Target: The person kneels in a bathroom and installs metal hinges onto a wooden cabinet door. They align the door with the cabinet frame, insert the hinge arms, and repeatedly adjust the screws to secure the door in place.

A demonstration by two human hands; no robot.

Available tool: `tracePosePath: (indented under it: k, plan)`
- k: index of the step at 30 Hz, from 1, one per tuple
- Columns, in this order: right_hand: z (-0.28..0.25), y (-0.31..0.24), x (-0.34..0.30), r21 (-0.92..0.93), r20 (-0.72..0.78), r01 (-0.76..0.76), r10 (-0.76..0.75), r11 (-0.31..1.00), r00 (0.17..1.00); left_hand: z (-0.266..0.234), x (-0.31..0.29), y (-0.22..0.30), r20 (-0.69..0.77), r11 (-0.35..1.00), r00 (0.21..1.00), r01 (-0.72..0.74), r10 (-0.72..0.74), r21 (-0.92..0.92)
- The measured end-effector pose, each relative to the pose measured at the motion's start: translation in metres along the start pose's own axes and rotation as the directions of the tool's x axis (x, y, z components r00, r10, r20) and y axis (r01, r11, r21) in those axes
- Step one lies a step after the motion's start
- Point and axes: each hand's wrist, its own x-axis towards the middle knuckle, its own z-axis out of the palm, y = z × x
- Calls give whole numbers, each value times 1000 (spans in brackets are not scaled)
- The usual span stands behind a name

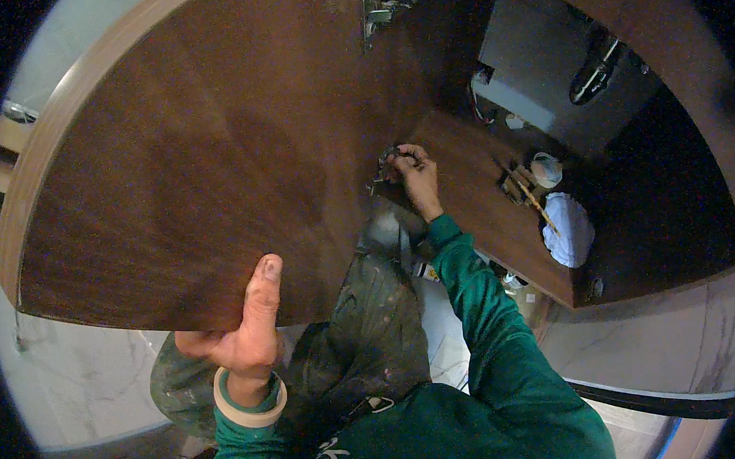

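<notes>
A brown wood-grain cabinet door (171,174) stands swung out on the left. My left hand (252,329) is closed on its lower edge, thumb lying up the inner face and fingers mostly hidden beneath. A cream ring (252,411), like a tape roll, circles that wrist over the green sleeve. At the door's hinged side, my right hand (417,178) has its fingers closed on the lower metal hinge (385,168); the fingers partly cover it. Higher up on the same side is the upper hinge (375,16).
On the cabinet floor (474,181) lie a white cloth bundle (568,230), a thin brush-like stick (537,206), a clear round cup (546,169) and small brown pieces (516,185). A dark shiny pipe (598,71) is at the cabinet's back. My knees are below the door.
</notes>
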Motion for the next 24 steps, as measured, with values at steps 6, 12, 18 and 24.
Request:
tracePosePath:
  k: [6,12,18,24]
  plan:
    - [14,3,1,-40,-186,-57,49,998,981,-2,6,3,121,983,991,71,-50,-170]
    - [15,-3,-1,33,-193,38,-31,999,981,-8,5,2,177,992,984,-7,30,-126]
    - [16,1,0,183,-162,-62,92,981,982,-2,-1,4,78,974,997,-2,20,-226]
    - [13,9,1,129,-160,-48,68,991,985,-16,-8,-8,105,976,991,106,-87,-188]
